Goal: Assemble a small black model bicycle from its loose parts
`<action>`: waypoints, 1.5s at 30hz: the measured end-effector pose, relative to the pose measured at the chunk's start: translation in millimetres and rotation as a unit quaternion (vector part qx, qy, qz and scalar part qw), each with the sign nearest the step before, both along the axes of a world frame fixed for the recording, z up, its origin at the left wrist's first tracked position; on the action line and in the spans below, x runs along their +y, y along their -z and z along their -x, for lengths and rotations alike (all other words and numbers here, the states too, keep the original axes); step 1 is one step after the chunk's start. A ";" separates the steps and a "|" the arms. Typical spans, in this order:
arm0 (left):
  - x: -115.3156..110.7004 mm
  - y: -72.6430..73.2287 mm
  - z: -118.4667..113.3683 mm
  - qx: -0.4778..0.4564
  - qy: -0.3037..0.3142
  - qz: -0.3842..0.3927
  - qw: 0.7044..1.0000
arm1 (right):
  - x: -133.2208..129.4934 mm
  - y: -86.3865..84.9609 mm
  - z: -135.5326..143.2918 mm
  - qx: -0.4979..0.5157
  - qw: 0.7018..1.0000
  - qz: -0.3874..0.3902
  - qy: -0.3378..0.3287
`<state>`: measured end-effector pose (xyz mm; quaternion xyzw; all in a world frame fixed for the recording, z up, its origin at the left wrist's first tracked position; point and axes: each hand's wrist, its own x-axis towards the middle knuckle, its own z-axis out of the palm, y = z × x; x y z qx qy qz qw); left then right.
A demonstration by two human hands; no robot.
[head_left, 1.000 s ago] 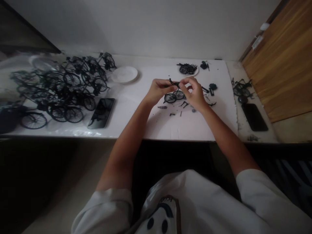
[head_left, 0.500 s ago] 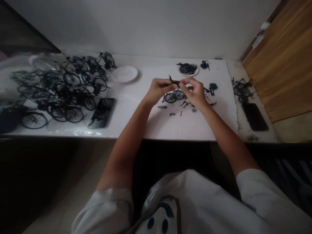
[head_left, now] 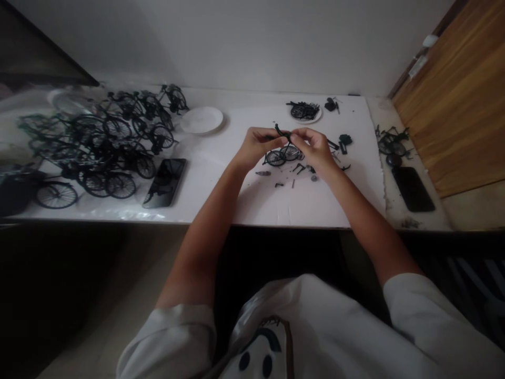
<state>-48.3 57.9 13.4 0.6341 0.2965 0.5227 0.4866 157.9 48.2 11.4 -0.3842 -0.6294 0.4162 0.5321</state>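
Between my fingertips is a dark miniature bicycle frame (head_left: 282, 131), raised over the white board. My left hand (head_left: 256, 147) pinches it from the left with thumb and fingers, and my right hand (head_left: 313, 147) pinches it from the right. Two thin spoked wheels (head_left: 275, 158) show just below my fingers; whether they are joined to the frame is unclear. Small loose parts lie nearer the front edge: a grey piece (head_left: 263, 173), a dark bracket (head_left: 279, 185), a thin pin (head_left: 293, 183) and a small round piece (head_left: 314, 178).
Several black miniature bicycles (head_left: 118, 129) crowd the left side, beside a phone (head_left: 164, 182) and a white plate (head_left: 202, 120). Behind my hands a plate holds dark parts (head_left: 303, 110). Green-black pieces (head_left: 345, 140) and another dark phone (head_left: 413, 189) lie right.
My right hand has shifted very slightly, with its fingers still pinched at the frame. My left hand and the loose parts look the same.
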 end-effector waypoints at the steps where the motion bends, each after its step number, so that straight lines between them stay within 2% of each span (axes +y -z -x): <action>1: 0.3 0.5 0.1 0.000 0.000 0.000 1.000 | 0.1 -0.1 0.2 0.007 1.000 0.013 -0.004; 9: -0.9 -0.1 1.1 0.018 0.008 -0.009 1.000 | 0.7 -1.5 -1.3 0.071 0.988 0.129 -0.048; 16: -1.5 -0.7 2.3 0.022 0.024 0.000 0.999 | -3.4 -7.3 -1.9 0.093 0.980 0.163 -0.060; 25: -1.2 0.2 2.7 0.027 0.024 0.002 0.999 | -7.7 -12.3 -2.0 0.080 0.982 0.162 -0.057; 45: -1.4 -0.6 2.3 0.019 0.028 0.014 0.999 | -1.2 -1.4 -0.4 0.012 0.995 0.101 -0.022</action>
